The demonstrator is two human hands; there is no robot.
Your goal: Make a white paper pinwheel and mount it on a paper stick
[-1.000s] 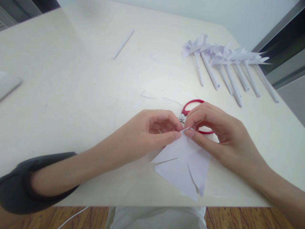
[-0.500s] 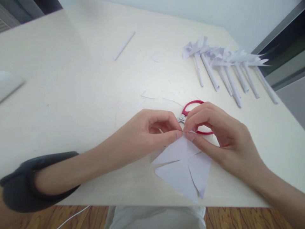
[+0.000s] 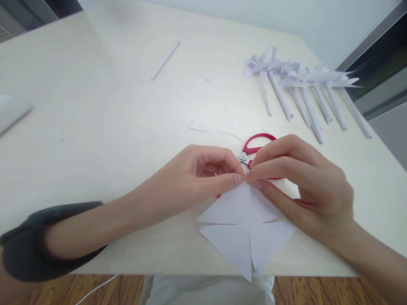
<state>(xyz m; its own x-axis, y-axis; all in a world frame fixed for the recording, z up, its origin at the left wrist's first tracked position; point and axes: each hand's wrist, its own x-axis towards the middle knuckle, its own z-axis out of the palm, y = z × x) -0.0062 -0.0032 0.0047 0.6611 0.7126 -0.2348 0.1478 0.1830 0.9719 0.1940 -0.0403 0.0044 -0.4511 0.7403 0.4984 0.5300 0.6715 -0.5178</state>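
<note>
A white square of paper (image 3: 244,231), slit inward from its edges, hangs over the near part of the table with its lowest tip past the front edge. My left hand (image 3: 210,171) pinches its top corner between thumb and fingers. From the other side my right hand (image 3: 305,186) closes thumb and fingertips on the same corner, and the two hands' tips meet there. Red-handled scissors (image 3: 259,142) lie behind the hands, their lower handle partly covered by my right hand. Another red bit shows below my left hand, too small to name.
Several paper pinwheels (image 3: 299,76) on rolled sticks lie in a row at the back right. A lone rolled paper stick (image 3: 165,60) rests farther back. Thin paper scraps (image 3: 206,129) are scattered mid-table. A white flat object (image 3: 12,112) sits at the left edge.
The paper has turned slightly and spread flatter, its lower tip shifting left and toward me. My right hand has rolled a little, fingers straighter, while my left hand stays in place.
</note>
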